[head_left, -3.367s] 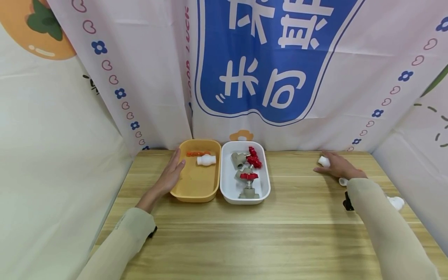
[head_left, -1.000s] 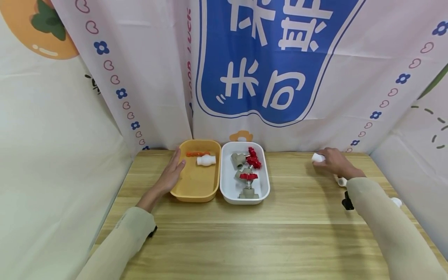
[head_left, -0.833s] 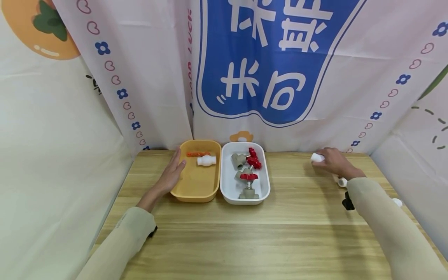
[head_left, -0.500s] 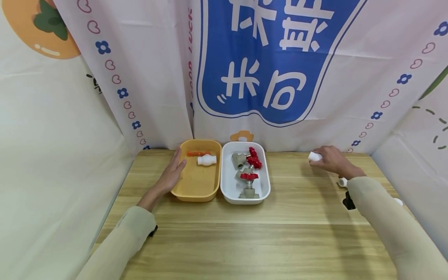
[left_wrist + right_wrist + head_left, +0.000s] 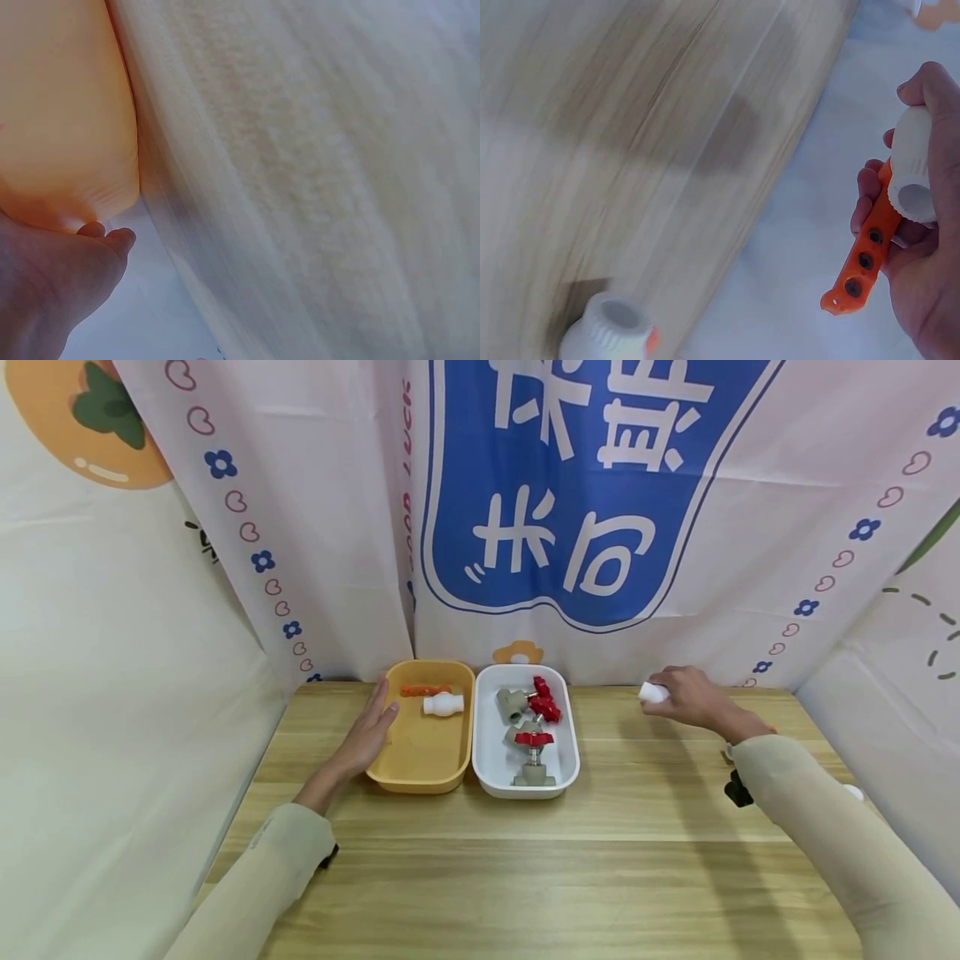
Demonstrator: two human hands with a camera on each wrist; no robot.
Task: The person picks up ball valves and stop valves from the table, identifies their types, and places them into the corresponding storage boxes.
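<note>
My right hand (image 5: 688, 695) grips a white plastic ball valve (image 5: 653, 692) above the back right of the table, its shadow falling on the wood. In the right wrist view, fingers curl round the valve's white body, and its orange lever handle (image 5: 864, 259) with dark holes points down from the grip. At the left, straight fingers of my left hand (image 5: 363, 733) rest along the side of a yellow bin (image 5: 420, 764), with the thumb over its rim. Inside that bin lies another white ball valve (image 5: 443, 703) with an orange handle (image 5: 424, 691).
A white bin (image 5: 486, 764) touches the yellow one and holds several grey-beige valves with red handwheels (image 5: 533, 739). Another white valve (image 5: 615, 330) lies on the table (image 5: 480, 877) near the right forearm. One more white piece (image 5: 853, 792) shows beside the right sleeve. A printed curtain hangs behind.
My right hand has taken hold of the ball valve, raised it off the table and carried it leftward. The left hand has stayed at the yellow bin.
</note>
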